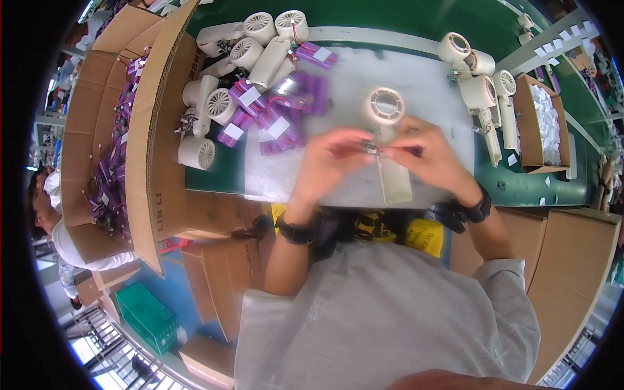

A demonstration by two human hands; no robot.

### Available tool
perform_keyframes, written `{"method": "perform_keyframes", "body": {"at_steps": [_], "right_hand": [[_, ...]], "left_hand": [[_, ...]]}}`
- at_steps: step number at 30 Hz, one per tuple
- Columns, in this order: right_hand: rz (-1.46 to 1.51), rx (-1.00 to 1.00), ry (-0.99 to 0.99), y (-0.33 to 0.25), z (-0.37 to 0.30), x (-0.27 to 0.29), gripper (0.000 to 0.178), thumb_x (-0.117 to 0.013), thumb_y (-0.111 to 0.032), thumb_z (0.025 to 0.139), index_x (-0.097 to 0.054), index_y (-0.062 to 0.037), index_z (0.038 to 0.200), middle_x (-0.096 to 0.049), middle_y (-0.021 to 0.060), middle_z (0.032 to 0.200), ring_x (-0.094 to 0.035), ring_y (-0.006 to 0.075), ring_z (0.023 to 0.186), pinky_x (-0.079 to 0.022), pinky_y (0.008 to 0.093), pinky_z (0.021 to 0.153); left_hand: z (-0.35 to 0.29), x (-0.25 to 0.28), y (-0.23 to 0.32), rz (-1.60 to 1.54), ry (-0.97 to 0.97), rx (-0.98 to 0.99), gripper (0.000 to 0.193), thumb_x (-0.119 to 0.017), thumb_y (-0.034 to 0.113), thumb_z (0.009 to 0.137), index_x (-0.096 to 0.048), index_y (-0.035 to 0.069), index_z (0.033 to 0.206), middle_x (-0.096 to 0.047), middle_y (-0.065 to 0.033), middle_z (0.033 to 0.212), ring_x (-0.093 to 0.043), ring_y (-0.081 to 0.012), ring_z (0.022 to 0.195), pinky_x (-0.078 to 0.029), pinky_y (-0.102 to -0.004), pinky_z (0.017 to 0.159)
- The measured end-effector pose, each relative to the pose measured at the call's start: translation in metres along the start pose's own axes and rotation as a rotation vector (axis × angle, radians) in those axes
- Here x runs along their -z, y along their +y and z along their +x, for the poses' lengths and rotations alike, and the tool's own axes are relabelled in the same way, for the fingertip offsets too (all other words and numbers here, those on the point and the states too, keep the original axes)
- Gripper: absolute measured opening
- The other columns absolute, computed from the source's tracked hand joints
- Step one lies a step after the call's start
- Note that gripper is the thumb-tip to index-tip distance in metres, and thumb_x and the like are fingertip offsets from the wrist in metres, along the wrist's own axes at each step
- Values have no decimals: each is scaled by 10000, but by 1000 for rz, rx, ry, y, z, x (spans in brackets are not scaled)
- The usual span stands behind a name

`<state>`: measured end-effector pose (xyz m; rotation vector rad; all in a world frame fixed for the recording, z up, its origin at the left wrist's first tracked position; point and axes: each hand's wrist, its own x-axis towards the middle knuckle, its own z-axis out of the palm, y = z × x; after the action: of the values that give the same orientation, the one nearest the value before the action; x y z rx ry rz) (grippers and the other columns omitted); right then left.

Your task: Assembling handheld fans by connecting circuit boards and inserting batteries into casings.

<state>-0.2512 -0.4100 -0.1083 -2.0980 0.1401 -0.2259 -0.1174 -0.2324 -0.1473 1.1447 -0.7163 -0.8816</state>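
A cream-white handheld fan (396, 184) lies on the pale mat in front of me, its round head away from me and its handle toward me. Over its neck, my left hand (327, 162) has its fingers closed on a small circuit board (370, 147). From the other side, my right hand (426, 155) pinches at the board's edge with thumb and forefinger. Whatever sits between the right fingertips is too small to make out. Left of my hands, several purple wrapped battery packs (278, 127) with white labels and red wires are heaped on the mat.
More fan bodies (259, 27) are piled at the back left, others (479, 91) at the right. A large cardboard box (170, 136) of purple packs stands left. A small carton (528, 130) at the right holds white pieces. The green table's front edge (520, 203) runs before me.
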Motion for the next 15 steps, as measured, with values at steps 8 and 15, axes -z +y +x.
{"method": "perform_keyframes", "body": {"at_steps": [8,15], "right_hand": [[29,-32,45,-2,1,-1,134,-738,-92,782,-749,-28,900,-557,51,765,-531,132,645,-416,281,576],[33,-40,45,-4,1,-1,141,-734,-81,783,-750,-24,911,-555,42,763,-516,121,634,-405,277,567]], "left_hand": [[0,1,0,12,13,3,286,-700,-124,798,-646,-35,1065,-699,-145,1035,-685,-185,943,-584,-307,841],[0,0,2,-6,12,34,280,-705,-126,792,-652,-35,1051,-699,-133,1013,-683,-182,938,-585,-298,833]]}}
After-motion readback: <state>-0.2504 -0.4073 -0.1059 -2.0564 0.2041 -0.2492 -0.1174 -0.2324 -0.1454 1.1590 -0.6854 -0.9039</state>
